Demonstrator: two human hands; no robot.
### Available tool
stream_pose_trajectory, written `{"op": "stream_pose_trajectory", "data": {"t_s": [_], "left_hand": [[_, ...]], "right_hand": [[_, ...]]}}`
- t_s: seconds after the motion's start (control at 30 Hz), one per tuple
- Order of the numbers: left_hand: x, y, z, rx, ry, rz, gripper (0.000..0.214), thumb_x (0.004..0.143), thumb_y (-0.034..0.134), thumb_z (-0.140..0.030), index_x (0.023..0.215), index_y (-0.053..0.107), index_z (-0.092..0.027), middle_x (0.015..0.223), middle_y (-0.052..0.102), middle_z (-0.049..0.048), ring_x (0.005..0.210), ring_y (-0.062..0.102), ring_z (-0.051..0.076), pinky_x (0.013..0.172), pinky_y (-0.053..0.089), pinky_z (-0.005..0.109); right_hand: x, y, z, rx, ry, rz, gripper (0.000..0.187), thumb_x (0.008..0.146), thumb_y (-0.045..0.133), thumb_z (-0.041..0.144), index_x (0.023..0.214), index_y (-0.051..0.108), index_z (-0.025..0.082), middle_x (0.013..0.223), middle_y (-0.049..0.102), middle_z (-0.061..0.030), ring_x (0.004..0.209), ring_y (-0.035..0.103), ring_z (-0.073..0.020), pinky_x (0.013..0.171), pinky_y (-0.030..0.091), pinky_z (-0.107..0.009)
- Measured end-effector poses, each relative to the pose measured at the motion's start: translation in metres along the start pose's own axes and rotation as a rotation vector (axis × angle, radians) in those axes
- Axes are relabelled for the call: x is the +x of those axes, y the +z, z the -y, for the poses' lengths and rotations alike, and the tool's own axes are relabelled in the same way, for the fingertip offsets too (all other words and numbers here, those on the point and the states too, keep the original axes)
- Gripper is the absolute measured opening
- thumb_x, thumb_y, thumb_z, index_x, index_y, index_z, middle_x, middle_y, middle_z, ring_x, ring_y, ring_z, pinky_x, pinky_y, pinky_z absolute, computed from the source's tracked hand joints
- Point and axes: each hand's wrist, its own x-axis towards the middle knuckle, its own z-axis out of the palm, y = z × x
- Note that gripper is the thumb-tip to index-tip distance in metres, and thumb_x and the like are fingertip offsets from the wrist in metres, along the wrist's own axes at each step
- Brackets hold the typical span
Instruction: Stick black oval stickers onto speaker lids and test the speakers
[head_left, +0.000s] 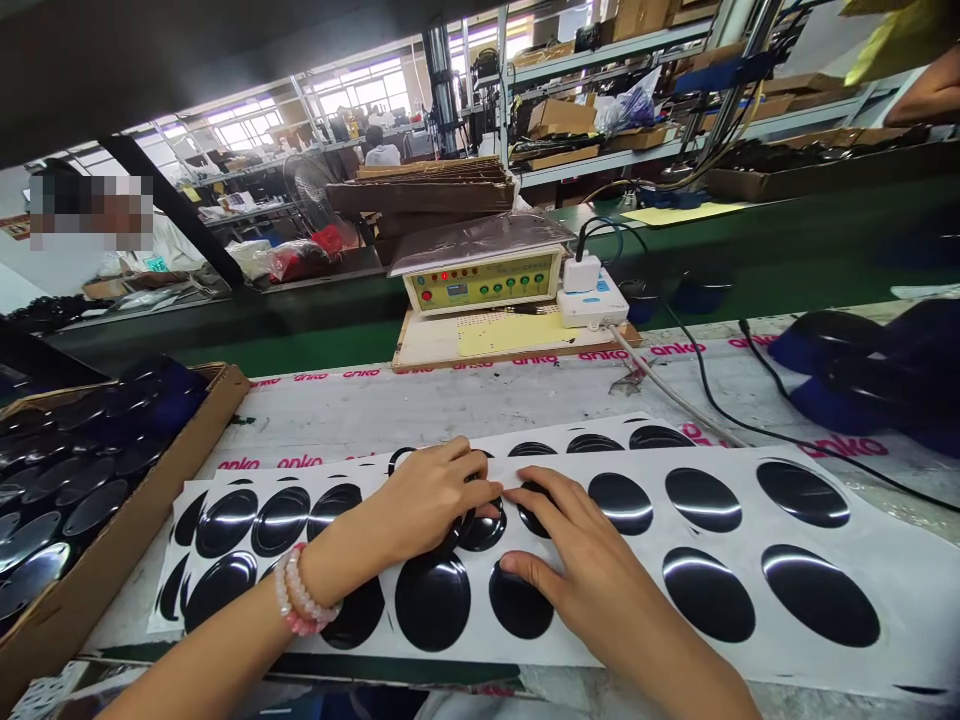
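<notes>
White sheets (630, 590) bearing rows of glossy black round stickers (433, 602) lie stacked in front of me. My left hand (427, 495), with a pink bead bracelet (296, 590) at its wrist, is curled over the upper row. Its fingers close on a round black part (450, 540), mostly hidden under the palm. To its right, my right hand (566, 535) rests on the sheet with fingers stretched and thumb apart. Its fingertips lie close to the left fingertips, near a sticker (521, 598). Nothing shows in its grasp.
A cardboard box (217, 400) of black round parts stands at left. Behind the sheets sits a control box (484, 285) beside a white power strip (592, 300). A black cable (712, 400) crosses the right side, near dark blue parts (847, 370). Another person (172, 245) is at far left.
</notes>
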Motion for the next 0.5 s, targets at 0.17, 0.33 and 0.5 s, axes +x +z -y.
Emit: {"op": "stream_pose_trajectory", "data": {"t_s": [0.17, 0.33, 0.5], "left_hand": [[-0.01, 0.003, 0.006, -0.116, -0.005, -0.095, 0.021, 0.094, 0.049, -0.032, 0.088, 0.064, -0.018, 0.092, 0.064, 0.0054, 0.085, 0.05, 0.017, 0.069, 0.042, 0.027], [-0.03, -0.005, 0.023, -0.373, -0.028, -0.356, 0.024, 0.082, 0.068, -0.035, 0.077, 0.052, -0.018, 0.081, 0.057, 0.002, 0.076, 0.051, 0.014, 0.068, 0.043, 0.025], [-0.066, -0.024, 0.039, -0.436, -0.189, -0.65, 0.036, 0.092, 0.045, -0.048, 0.071, 0.039, -0.02, 0.081, 0.052, 0.0025, 0.073, 0.05, 0.014, 0.064, 0.042, 0.028]], "right_hand": [[-0.001, 0.001, -0.002, -0.012, -0.003, -0.004, 0.042, 0.085, 0.061, 0.025, 0.126, 0.055, 0.02, 0.138, 0.049, -0.0103, 0.127, 0.044, -0.0272, 0.103, 0.043, -0.049], [0.0, 0.004, -0.004, -0.04, -0.023, -0.022, 0.044, 0.085, 0.061, 0.026, 0.128, 0.054, 0.021, 0.137, 0.049, -0.0113, 0.126, 0.046, -0.0283, 0.099, 0.046, -0.048], [-0.002, 0.008, -0.009, -0.098, -0.128, -0.118, 0.04, 0.089, 0.056, 0.028, 0.129, 0.055, 0.027, 0.133, 0.05, -0.0117, 0.121, 0.051, -0.0296, 0.091, 0.051, -0.05]]}}
